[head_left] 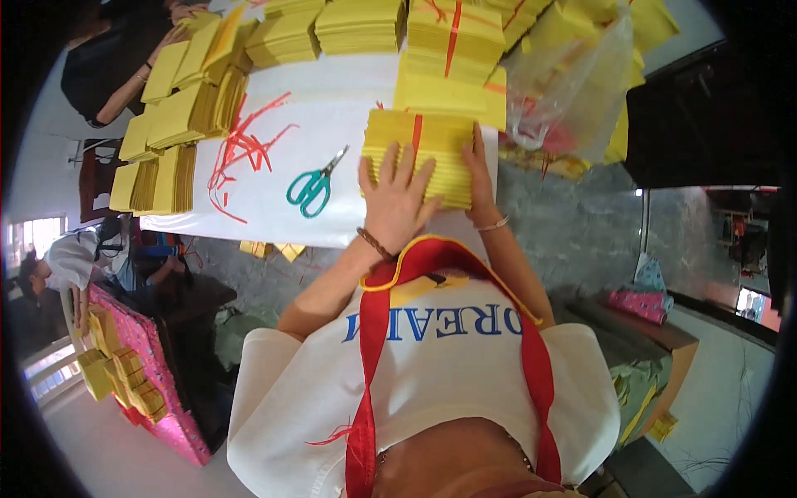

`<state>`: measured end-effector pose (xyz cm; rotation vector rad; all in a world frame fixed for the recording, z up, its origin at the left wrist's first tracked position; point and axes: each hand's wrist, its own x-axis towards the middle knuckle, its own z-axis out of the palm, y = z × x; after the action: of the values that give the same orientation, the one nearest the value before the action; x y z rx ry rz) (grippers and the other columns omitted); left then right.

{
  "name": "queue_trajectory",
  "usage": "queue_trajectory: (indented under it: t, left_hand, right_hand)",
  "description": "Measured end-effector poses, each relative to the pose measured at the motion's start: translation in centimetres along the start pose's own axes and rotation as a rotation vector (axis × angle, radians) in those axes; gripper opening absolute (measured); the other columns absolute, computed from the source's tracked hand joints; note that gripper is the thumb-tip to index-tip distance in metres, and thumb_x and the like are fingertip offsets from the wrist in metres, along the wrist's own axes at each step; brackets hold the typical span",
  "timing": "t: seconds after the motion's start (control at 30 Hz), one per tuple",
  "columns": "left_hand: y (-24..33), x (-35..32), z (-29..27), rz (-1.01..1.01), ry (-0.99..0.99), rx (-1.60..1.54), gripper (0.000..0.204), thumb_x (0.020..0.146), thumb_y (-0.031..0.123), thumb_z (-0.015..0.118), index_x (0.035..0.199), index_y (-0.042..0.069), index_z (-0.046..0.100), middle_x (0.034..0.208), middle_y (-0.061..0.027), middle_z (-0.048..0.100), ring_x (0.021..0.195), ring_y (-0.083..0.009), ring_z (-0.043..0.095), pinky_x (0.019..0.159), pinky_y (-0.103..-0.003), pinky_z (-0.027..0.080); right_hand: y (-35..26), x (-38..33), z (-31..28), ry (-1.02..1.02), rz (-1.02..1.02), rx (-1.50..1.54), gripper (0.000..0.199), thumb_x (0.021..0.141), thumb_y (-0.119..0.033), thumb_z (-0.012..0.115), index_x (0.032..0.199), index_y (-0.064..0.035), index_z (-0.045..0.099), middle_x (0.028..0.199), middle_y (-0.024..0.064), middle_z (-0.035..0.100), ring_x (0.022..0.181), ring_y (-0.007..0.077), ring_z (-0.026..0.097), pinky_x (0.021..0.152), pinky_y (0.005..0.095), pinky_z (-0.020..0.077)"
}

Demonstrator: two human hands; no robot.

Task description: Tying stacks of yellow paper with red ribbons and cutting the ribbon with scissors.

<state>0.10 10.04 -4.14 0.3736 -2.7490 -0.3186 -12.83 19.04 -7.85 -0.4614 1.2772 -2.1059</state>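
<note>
A thick stack of yellow paper (452, 149) with a red strip across its top lies at the near edge of the white-covered table. My left hand (397, 195) rests on its front and upper face with fingers spread. Along the stack's right side, my right hand (480, 178) lies with its fingers stretched out against the edge. To the left of my left hand are scissors (310, 189) with teal handles, blades pointing away. Farther left, loose red strips (245, 149) lie tangled on the white table cover (332, 91).
More yellow stacks (178, 116) line the table's left and far sides. A clear plastic bag (573, 83) is at the far right. One person's arm (129, 95) reaches in at the far left; another person (75, 257) is by a pink-covered table (162, 373) with yellow bundles.
</note>
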Motion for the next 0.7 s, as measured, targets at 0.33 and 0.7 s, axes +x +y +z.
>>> queue_trajectory:
  t: [0.33,0.7]
  left_hand:
    - [2.1,-0.5,1.6,0.001,0.097,-0.009,0.054,0.073,0.04,0.06,0.12,0.016,0.049,0.13,-0.0254,0.033,0.124,-0.0365,0.028,0.097,-0.058,0.012]
    - [-8.2,2.3,0.4,-0.922,-0.173,-1.39,0.056,0.09,0.048,0.034,0.122,0.004,0.045,0.121,-0.0088,0.049,0.111,-0.0181,0.047,0.093,-0.029,0.035]
  right_hand:
    - [1.2,-0.2,-0.1,-0.008,-0.025,0.088,0.065,0.087,-0.018,0.046,0.14,-0.0075,0.01,0.138,0.0081,0.022,0.121,0.0182,0.03,0.098,0.0261,0.0277]
    - [1.4,0.8,-3.8,0.019,0.472,-0.159,0.051,0.091,-0.046,0.031,0.127,-0.0115,0.041,0.123,0.0001,0.049,0.111,0.0106,0.045,0.093,0.026,0.0315]
